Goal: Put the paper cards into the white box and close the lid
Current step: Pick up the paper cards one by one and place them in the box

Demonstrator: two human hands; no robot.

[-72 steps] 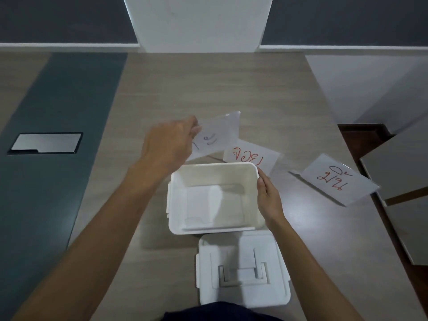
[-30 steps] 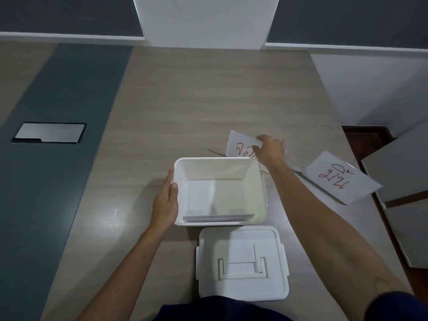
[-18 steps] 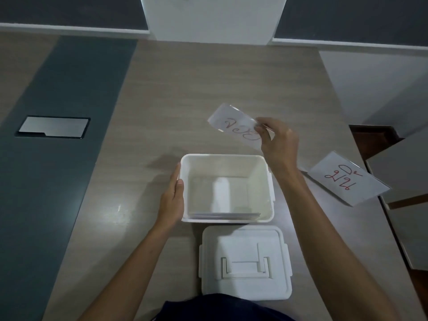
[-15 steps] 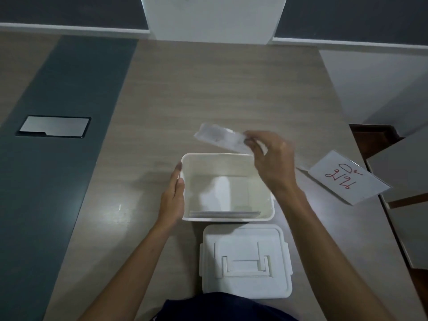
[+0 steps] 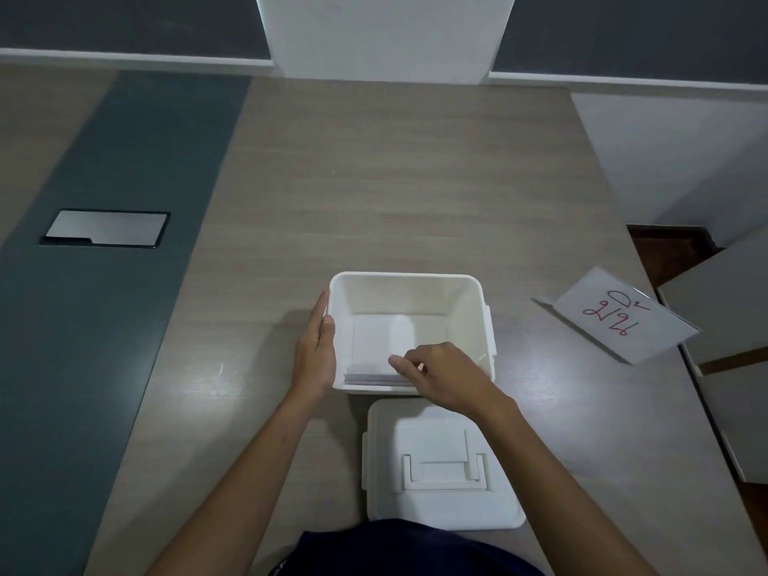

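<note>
Since 0.5 s ago right hand [image 5: 444, 374] drops into white box [image 5: 409, 280], fingers pinching card atop stack [image 5: 374, 378]. Left hand [image 5: 316, 355] flat vs box wall, gripping nothing. Last card [image 5: 623, 320] on counter [image 5: 374, 180]: thin, light, slick; pinch raised edge. Lid [image 5: 440, 463] off.

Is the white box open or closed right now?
Open. The white box has no top on, its lid lies flat on the table in front of it, and cards show inside.
</note>
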